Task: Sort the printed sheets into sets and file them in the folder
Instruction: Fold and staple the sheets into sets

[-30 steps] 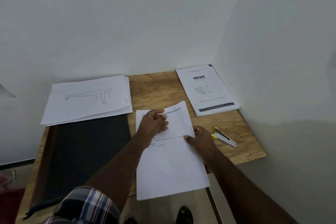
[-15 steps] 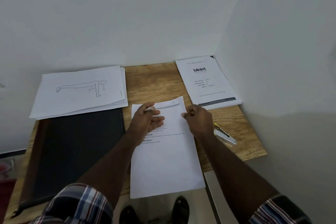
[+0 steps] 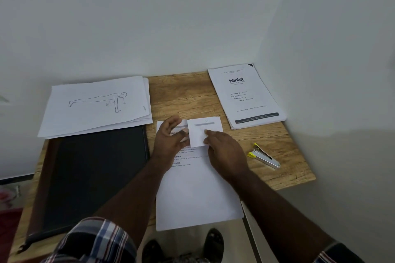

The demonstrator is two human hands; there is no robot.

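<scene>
A set of white printed sheets (image 3: 196, 190) lies at the table's middle, its near end hanging over the front edge. My left hand (image 3: 170, 142) curls over the set's top left part, thumb and fingers pinching the paper there. My right hand (image 3: 225, 152) pinches the top right corner of the upper sheet, which stands up as a white flap (image 3: 205, 130). A closed dark folder (image 3: 96, 177) lies to the left. One paper stack with a plank drawing (image 3: 96, 107) sits at the back left. A second stack, printed "blinkit" (image 3: 245, 96), sits at the back right.
A silver stapler with yellow tips (image 3: 264, 156) lies right of my right hand. The wooden table (image 3: 183, 96) stands in a corner, with white walls close behind and to the right. Below the front edge my shoes show on the floor.
My right hand went from the sheet's right edge up to its top right corner and raised that corner as a flap. My left hand stayed on the top left part.
</scene>
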